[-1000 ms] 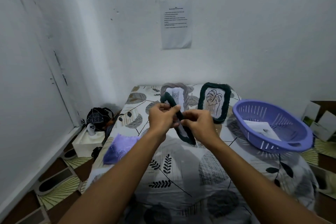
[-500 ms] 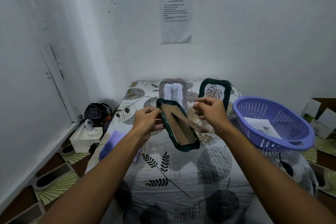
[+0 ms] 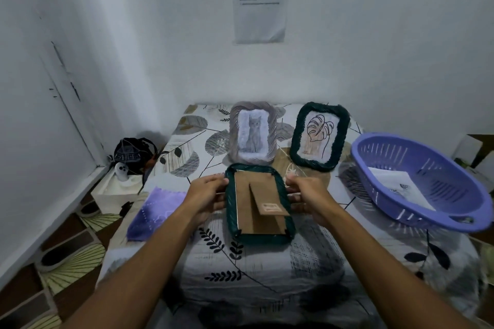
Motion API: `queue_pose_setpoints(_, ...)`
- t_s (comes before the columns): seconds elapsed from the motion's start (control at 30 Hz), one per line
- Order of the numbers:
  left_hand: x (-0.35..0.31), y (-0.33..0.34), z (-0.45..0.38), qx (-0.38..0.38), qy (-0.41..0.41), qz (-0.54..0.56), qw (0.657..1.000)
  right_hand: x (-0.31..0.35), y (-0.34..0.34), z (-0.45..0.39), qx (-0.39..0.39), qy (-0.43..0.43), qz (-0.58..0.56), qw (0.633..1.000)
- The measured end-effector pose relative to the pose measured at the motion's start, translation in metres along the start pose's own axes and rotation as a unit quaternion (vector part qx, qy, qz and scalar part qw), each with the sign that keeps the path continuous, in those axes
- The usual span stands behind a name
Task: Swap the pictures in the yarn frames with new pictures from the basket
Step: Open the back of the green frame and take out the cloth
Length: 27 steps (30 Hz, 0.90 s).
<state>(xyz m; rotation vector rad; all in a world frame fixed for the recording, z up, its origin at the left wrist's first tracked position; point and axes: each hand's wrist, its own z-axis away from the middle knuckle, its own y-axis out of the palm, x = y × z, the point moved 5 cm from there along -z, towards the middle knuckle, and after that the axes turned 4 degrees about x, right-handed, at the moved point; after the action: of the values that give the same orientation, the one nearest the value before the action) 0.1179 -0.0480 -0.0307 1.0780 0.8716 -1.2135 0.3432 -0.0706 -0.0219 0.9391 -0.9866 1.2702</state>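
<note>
Green frame (image 3: pixel 259 205) held back-up over table (image 3: pixel 267 275), cardboard stand showing; left hand (image 3: pixel 205 197) grips its left edge, right hand (image 3: pixel 307 196) its right. Grey frame (image 3: pixel 252 132), leaf frame (image 3: pixel 319 136) upright behind; basket (image 3: pixel 417 184) right, picture (image 3: pixel 398 187) inside

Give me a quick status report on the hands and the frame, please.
Left hand and right hand grip the dark green frame by its sides, cardboard back up, stand flap raised. Backing still in. New pictures wait in purple basket. Nothing in the way.
</note>
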Motion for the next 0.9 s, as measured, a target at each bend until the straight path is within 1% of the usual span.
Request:
queue_pose_setpoints(0.13, 0.007, -0.005, -0.018, -0.028, 0.010, -0.033, 0.999, -0.006, 0.001, -0.017, 0.006, 0.000, 0.017, 1.000)
queue_pose_setpoints(0.3, 0.017, -0.009, -0.035, -0.039, 0.008, -0.071, 0.997, -0.012, 0.003, -0.036, 0.004, -0.014, 0.090, 0.996)
queue_pose_setpoints(0.37, 0.020, -0.012, -0.039, -0.042, 0.014, -0.113, 0.993, -0.013, 0.002, -0.043, -0.008, -0.024, 0.130, 0.991)
queue_pose_setpoints(0.5, 0.022, -0.016, -0.045, -0.043, 0.042, -0.225, 0.973, -0.014, 0.003, -0.049, -0.021, -0.042, 0.203, 0.978)
queue_pose_setpoints(0.63, 0.015, -0.013, -0.047, -0.056, 0.069, -0.308, 0.947, -0.014, 0.004, -0.050, -0.032, -0.052, 0.242, 0.968)
queue_pose_setpoints(0.9, 0.009, -0.010, -0.053, -0.078, 0.078, -0.355, 0.928, -0.015, -0.001, -0.064, -0.067, -0.081, 0.317, 0.943)
